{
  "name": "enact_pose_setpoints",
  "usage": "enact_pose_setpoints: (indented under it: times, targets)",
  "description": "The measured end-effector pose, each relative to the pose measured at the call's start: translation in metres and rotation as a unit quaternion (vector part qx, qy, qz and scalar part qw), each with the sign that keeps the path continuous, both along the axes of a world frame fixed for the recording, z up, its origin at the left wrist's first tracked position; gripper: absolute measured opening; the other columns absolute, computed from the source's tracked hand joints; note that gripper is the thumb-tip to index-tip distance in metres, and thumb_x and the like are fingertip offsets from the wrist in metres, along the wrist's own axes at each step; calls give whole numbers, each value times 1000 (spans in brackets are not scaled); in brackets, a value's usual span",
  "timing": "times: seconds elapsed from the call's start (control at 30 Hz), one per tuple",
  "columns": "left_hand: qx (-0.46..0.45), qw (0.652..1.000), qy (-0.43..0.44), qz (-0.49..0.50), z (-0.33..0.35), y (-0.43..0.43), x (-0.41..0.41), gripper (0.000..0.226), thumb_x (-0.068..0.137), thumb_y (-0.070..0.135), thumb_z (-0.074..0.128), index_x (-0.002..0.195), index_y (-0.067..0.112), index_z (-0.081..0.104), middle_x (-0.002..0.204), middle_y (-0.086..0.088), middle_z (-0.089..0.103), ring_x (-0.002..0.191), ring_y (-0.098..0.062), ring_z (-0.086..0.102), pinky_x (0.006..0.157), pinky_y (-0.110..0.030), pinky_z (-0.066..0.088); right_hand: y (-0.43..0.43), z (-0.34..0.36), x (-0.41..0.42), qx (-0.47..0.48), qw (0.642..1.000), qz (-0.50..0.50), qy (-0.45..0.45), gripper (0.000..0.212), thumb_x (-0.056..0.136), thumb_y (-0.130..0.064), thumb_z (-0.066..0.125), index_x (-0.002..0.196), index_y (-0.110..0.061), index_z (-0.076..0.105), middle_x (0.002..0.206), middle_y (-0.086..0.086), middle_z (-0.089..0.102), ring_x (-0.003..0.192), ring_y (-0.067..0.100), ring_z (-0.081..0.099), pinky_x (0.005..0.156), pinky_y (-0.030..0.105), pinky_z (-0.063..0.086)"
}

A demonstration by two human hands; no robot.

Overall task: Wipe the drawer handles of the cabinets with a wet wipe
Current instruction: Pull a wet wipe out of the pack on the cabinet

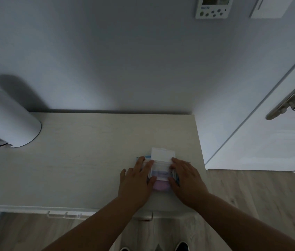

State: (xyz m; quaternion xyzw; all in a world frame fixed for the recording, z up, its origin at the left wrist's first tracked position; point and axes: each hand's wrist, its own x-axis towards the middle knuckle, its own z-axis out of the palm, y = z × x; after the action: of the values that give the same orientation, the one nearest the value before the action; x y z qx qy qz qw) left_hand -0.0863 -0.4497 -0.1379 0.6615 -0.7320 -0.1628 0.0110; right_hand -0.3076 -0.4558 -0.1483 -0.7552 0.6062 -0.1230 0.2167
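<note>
bare cabinet top (92,160) left of wipes pack (161,171), white appliance (7,122) far left

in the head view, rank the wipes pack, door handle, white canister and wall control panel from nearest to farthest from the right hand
1. wipes pack, touching the right hand
2. door handle, to the right
3. white canister, far left, and wall control panel, up high: too close to call

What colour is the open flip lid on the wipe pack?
White. The flip lid stands open on the wipe pack; the head view shows it.
</note>
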Motion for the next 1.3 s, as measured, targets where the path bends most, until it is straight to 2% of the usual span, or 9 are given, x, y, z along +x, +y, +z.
enact_pose_setpoints:
  times: [0.27,0.5,0.63,0.77,0.9,1.03,1.1,1.2,1.3]
  targets:
    - [7,1000,-7,1,0,1,1,69,100,71,21,163,43,12,175,7,3,145,-24,40,125,-46,20,1,5,12,-4,999,-23,-43,21,94,-37,69,112,-28,64,157,2,46,146,20,39,122,33,21]
    - [29,999,21,-16,6,1,4,76,96,79,26,162,42,17,175,4,5,152,-21,33,127,-55,3,24,-1,22,-44,998,30,43,44,98,-58,36,138,-49,54,164,7,34,153,34,23,125,52,13]
    - [33,994,104,17,11,-1,2,60,100,71,39,148,35,41,173,5,15,151,-18,36,128,-56,7,31,-1,26,-61,992,59,94,50,99,-52,37,149,-47,40,162,10,35,152,38,27,122,57,21]
    - [43,986,149,62,17,-7,-4,38,104,60,42,122,30,56,171,8,21,150,-15,37,127,-56,4,32,3,29,-51,990,72,111,55,98,-50,40,152,-49,32,163,11,34,152,39,27,122,54,13]
    - [27,976,180,122,15,-14,-5,27,107,49,46,110,28,62,165,14,34,143,-13,46,128,-58,7,28,7,29,-40,993,64,91,46,103,-56,33,149,-51,40,161,8,37,150,34,29,122,50,15]
    - [3,978,176,115,9,-16,0,23,106,42,52,111,25,67,161,15,41,138,-12,51,127,-58,13,24,7,25,-46,998,22,42,43,98,-53,41,132,-36,63,149,5,52,141,30,45,118,52,35]
    - [-4,979,178,99,5,-16,3,21,105,40,55,105,22,66,160,13,43,136,-15,54,125,-57,23,18,8,23,-61,998,-10,31,38,96,-47,45,121,-30,68,137,2,60,129,27,54,107,50,48]
    - [-24,983,167,71,2,-13,6,19,103,41,58,97,23,62,160,9,46,129,-18,60,114,-51,41,6,13,21,-82,996,-23,42,25,96,-39,58,114,-28,71,121,-4,64,114,20,58,95,38,47]
    - [-29,988,143,47,3,-12,8,25,104,41,57,108,18,67,162,8,43,127,-18,61,109,-41,43,-3,19,22,-68,996,-21,45,23,96,-37,61,115,-29,71,115,-6,63,108,18,56,91,34,43]
